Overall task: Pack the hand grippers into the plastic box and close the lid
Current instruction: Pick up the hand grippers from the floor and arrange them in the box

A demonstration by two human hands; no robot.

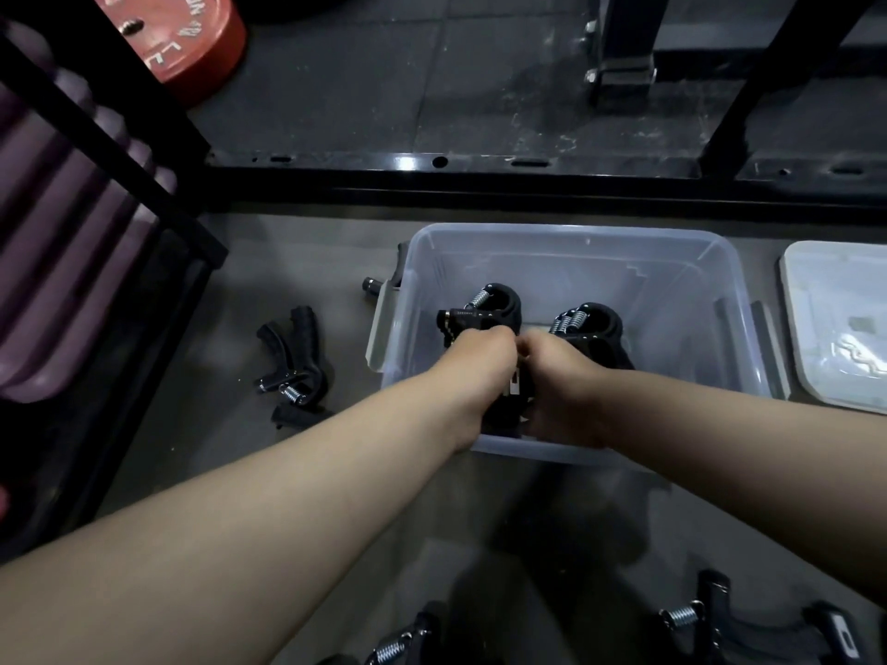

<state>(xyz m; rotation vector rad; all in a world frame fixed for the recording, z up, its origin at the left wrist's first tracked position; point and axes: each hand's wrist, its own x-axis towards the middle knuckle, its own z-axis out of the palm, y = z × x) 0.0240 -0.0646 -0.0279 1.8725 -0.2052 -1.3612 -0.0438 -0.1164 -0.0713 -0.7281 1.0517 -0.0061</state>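
A clear plastic box stands open on the grey floor. Both my hands reach inside it. My left hand is closed around a black hand gripper with a steel spring. My right hand is closed around a second black gripper. The hands touch each other over the box's near side. The box's lid lies flat on the floor to the right. More black grippers lie outside: one left of the box, one behind its left latch, two near the bottom edge.
A black steel rack frame runs across behind the box. Purple dumbbells sit on a dark rack at the left. A red weight plate leans at top left. Dark rubber flooring lies beyond the frame.
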